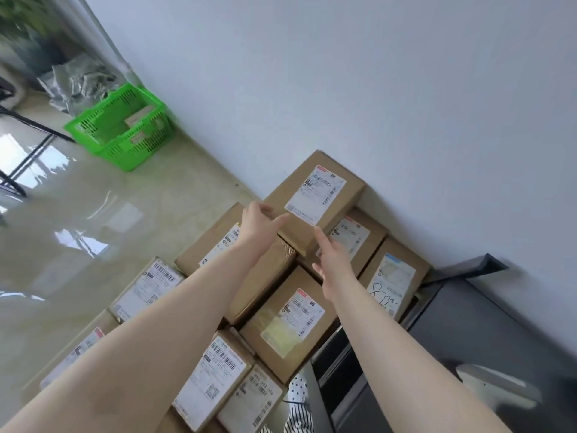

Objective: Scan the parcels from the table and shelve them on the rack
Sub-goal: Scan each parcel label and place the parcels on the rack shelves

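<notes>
Top parcel (315, 203): brown carton with a white label, at centre frame against the wall, lying tilted on the parcels beneath it.
Left hand (257, 225): reaches in from lower left, fingers straight and spread, tips at the carton's left edge; whether they touch it is hard to tell.
Right hand (334, 260): reaches in from lower right, fingers extended, index tip at the carton's near corner; nothing is held.
Parcel pile (218, 307): cartons packed edge to edge from centre to lower left; both forearms cover several, and the bottom edge cuts off the nearest.
Labels: barcodes show, the print is too small to read; one label (390, 282) at right bears handwritten digits.
Green basket (125, 129): upper left, on the glossy floor; its contents are blurred.
Dark cabinet (468, 339): lower right, cut off by the frame.
</notes>
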### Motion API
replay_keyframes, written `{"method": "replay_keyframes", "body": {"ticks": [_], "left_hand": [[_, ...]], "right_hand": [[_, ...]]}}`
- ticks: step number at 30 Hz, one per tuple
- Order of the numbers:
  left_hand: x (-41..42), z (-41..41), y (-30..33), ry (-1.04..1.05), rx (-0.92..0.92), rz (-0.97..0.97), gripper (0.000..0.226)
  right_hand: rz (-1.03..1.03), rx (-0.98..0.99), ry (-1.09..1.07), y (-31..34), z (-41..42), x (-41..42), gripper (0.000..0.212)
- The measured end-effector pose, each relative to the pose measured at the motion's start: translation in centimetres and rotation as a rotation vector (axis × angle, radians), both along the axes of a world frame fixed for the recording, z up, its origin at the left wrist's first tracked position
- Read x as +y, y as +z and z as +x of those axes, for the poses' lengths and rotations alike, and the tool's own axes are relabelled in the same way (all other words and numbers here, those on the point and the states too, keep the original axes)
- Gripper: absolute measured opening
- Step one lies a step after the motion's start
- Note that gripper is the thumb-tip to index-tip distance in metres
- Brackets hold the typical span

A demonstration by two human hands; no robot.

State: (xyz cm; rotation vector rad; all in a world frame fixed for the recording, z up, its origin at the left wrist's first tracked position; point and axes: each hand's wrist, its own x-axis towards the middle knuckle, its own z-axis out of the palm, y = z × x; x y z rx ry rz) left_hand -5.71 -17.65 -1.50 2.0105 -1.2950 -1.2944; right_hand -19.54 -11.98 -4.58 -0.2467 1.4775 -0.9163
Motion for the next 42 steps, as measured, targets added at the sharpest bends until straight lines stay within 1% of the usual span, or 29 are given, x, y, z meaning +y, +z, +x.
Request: {"method": "replay_keyframes", "body": {"ticks": [1,3,5,7,8,10,13,15,17,19,21,23,25,28,30,32,34,37,39,40,42], "left_hand": [[0.4,0.0,-0.1,0.010,0.002,-0.018,0.040],[1.2,0.1,0.0,0.024,0.033,-0.050,0.046],[1.8,0.0,0.2,-0.010,0.077,-0.062,0.062],[2.5,-0.5,0.4,-0.101,0.057,-0.048,0.078],[2.7,-0.7,0.4,-0.135,0.040,-0.025,0.084],[2.8,-0.7,0.4,-0.141,0.031,0.012,0.088],[2.1,0.1,0.2,-0.088,0.007,-0.009,0.085],[0.9,0.8,0.0,-0.032,-0.023,-0.027,0.085],[-0.5,1.5,-0.3,0.001,-0.031,-0.014,0.085],[-1.9,2.0,-1.0,-0.020,-0.029,0.023,0.081],[-2.6,1.9,-2.0,-0.050,-0.014,0.050,0.071],[-2.3,1.4,-2.6,-0.017,0.037,0.033,0.058],[-1.4,1.0,-3.0,0.019,0.076,-0.006,0.051],[-0.3,1.0,-2.7,0.049,0.145,-0.050,0.054],[0.6,1.0,-1.3,0.079,0.209,-0.057,0.052],[1.9,1.0,0.4,0.081,0.269,-0.079,0.049],[3.8,1.1,2.3,0.038,0.278,-0.110,0.049],[6.9,1.7,4.5,-0.078,0.227,-0.091,0.067],[8.5,2.2,5.6,-0.145,0.211,-0.015,0.086],[9.1,2.4,6.1,-0.172,0.246,0.043,0.097],[10.5,2.7,6.9,-0.191,0.426,0.168,0.114]], "right_hand": [[-0.005,-0.011,-0.014,0.3,0.1,0.1,0.049],[-0.003,-0.017,-0.047,1.1,0.3,0.4,0.048],[0.003,0.010,-0.046,1.8,0.6,0.7,0.055],[-0.011,0.033,-0.009,2.6,1.1,0.7,0.058],[-0.015,0.032,0.004,2.8,1.4,0.6,0.059],[0.009,0.034,-0.002,2.9,1.6,0.4,0.068],[0.044,0.049,-0.041,2.2,1.4,0.0,0.086],[0.063,0.051,-0.048,1.5,1.2,-0.1,0.092],[0.062,0.046,-0.045,0.7,1.3,-0.4,0.089],[0.033,0.032,-0.036,-0.2,1.5,-0.8,0.080],[0.005,0.020,-0.012,-0.8,1.7,-1.1,0.071],[-0.010,0.005,-0.024,-1.0,1.7,-0.9,0.065],[-0.008,-0.043,-0.071,-0.6,1.6,-0.4,0.060],[0.008,-0.124,-0.122,1.0,1.6,0.6,0.067],[-0.026,-0.141,-0.152,2.2,1.5,1.6,0.071],[-0.103,-0.162,-0.207,2.7,1.4,2.6,0.068],[-0.165,-0.177,-0.220,3.6,1.1,3.9,0.063],[-0.242,-0.157,-0.209,5.4,0.1,6.2,0.072],[-0.273,-0.139,-0.172,6.7,-0.8,8.1,0.073],[-0.281,-0.141,-0.149,7.2,-1.2,9.2,0.072],[-0.278,-0.169,-0.092,8.2,-1.9,11.5,0.071]]}}
